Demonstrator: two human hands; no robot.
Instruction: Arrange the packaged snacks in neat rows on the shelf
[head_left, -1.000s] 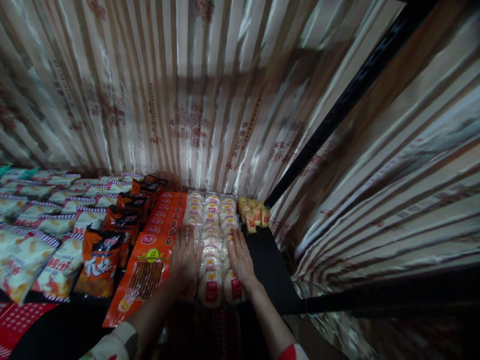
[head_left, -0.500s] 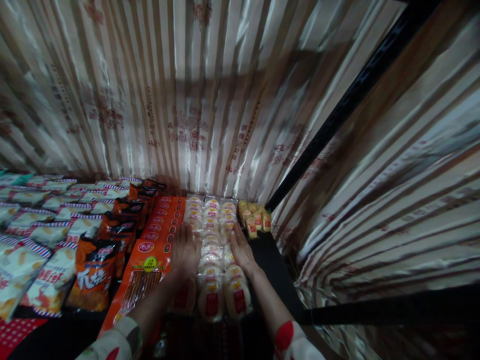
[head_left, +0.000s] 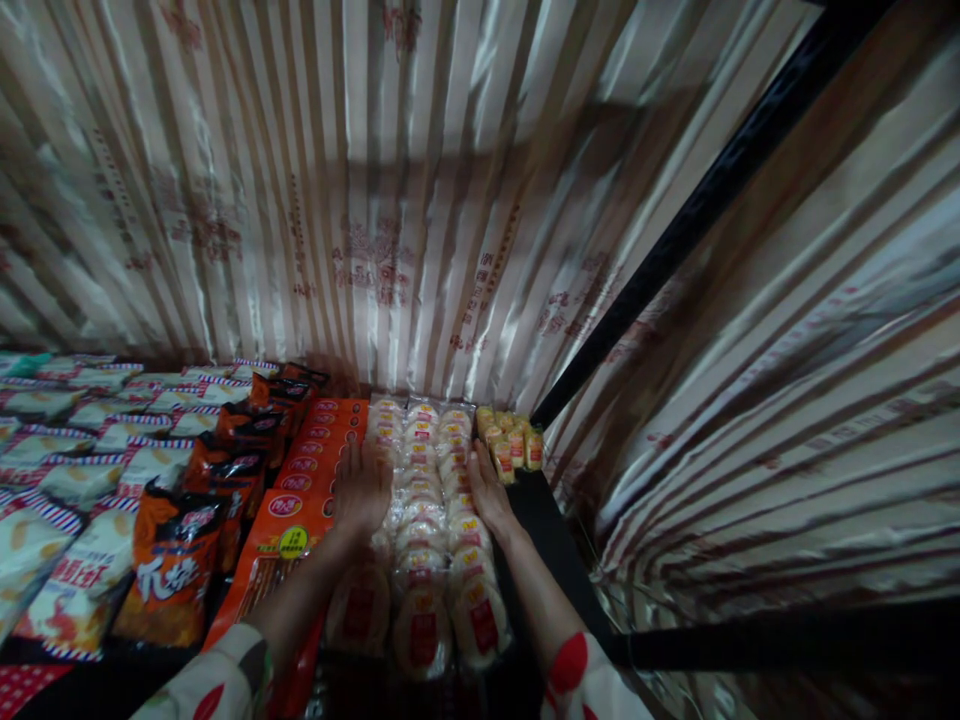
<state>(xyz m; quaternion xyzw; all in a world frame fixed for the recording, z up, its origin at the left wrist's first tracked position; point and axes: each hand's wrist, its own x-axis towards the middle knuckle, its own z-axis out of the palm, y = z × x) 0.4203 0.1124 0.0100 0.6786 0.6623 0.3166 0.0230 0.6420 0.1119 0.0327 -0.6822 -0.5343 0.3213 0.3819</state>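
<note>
Three rows of round, pale snacks in clear wrappers with red and yellow labels run from front to back between my hands. My left hand lies along the left side of these rows, fingers straight, over the edge of the orange snack packets. Along the right side rests my right hand, its fingers extended and pointing away from me. Neither hand is wrapped around anything. The left forearm passes over the front of the orange packets and hides part of them.
Small yellow packets sit at the back right. Orange and black bags and white snack bags fill the left. A black metal post slants up on the right. Pleated, printed cloth hangs behind.
My hands have drawn slightly apart, with the left farther left. The front packs of the round snacks appear slightly lower in view.
</note>
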